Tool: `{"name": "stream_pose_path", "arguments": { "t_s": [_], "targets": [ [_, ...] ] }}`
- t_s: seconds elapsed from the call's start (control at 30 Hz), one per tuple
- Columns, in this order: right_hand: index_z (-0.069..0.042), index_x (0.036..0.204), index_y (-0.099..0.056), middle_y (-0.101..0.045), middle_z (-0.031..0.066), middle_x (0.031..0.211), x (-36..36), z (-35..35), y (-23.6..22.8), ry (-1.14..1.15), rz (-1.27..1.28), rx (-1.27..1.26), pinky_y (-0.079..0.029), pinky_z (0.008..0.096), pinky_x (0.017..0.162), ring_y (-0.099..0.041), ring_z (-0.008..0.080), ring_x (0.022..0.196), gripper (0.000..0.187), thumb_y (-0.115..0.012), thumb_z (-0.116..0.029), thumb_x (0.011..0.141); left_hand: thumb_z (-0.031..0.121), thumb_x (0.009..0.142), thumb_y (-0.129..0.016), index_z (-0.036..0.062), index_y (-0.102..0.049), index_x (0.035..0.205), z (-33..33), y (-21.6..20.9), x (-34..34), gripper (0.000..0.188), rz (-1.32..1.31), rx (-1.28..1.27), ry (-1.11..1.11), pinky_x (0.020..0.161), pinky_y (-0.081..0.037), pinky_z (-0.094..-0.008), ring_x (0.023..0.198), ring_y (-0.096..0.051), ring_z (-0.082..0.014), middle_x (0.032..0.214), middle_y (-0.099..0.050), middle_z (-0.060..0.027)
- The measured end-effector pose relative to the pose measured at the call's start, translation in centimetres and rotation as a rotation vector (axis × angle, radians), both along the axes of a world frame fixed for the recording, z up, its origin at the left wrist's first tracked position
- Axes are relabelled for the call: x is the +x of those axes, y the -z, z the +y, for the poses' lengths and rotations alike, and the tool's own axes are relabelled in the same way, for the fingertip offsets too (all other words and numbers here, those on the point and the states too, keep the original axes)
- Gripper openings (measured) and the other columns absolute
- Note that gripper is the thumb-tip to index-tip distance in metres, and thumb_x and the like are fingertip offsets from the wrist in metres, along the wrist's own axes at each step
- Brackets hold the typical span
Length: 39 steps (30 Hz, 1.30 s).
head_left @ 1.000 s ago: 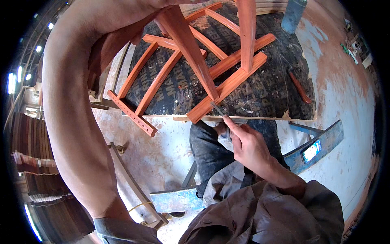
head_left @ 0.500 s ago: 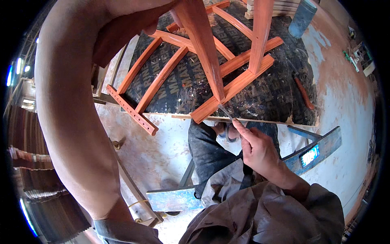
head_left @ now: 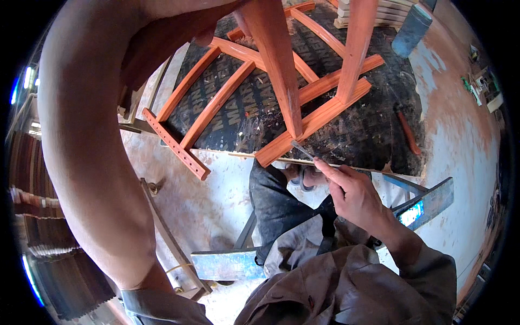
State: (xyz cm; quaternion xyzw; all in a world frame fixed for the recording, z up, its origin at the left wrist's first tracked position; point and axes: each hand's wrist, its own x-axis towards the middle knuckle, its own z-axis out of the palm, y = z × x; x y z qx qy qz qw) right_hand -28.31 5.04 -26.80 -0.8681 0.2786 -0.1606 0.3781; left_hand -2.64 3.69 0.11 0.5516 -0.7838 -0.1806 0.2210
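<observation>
A reddish-orange wooden frame (head_left: 314,127), with two tall posts rising from its bottom rail, stands tilted on a dark printed board (head_left: 346,143). My left arm arches up the left side. At the top, my left hand (head_left: 206,36) is closed round the frame's upper part, mostly hidden by the arm and the wood. My right hand (head_left: 355,192) grips a slim metal chisel (head_left: 304,150), its index finger stretched along the blade and its handle hidden in the palm. The blade's tip is at the rail, just below the foot of the nearer post.
Another slatted orange wooden frame (head_left: 216,108) lies on the board. To the right rests a tool with a reddish handle (head_left: 407,132). A blue-grey cylinder (head_left: 411,31) stands at the far right near stacked pale strips (head_left: 374,12). A lit phone (head_left: 411,214) lies on the blue bench (head_left: 436,200).
My right hand has moved slightly right and down with the chisel, and now partly covers the phone. The left hand keeps its hold on the frame.
</observation>
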Motion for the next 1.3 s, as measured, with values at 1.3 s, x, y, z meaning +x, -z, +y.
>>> {"name": "stream_pose_path", "arguments": {
  "t_s": [1.3],
  "targets": [
    [-0.001, 0.145, -0.055, -0.069, 0.0279, 0.105, -1.9, 2.9, 1.9, 0.153, -0.033, 0.043, -0.058, 0.0484, 0.075, -0.071, 0.0421, 0.085, 0.052, -0.061, 0.000, 0.094, 0.041, 0.098, -0.071, 0.0012, -0.053, 0.146, 0.2, -0.9, -1.4, 0.065, -0.212, -0.158, -0.017, 0.086, -0.059, -0.0368, 0.094, -0.074, -0.0241, 0.104, -0.076, -0.0174]
  ]
}}
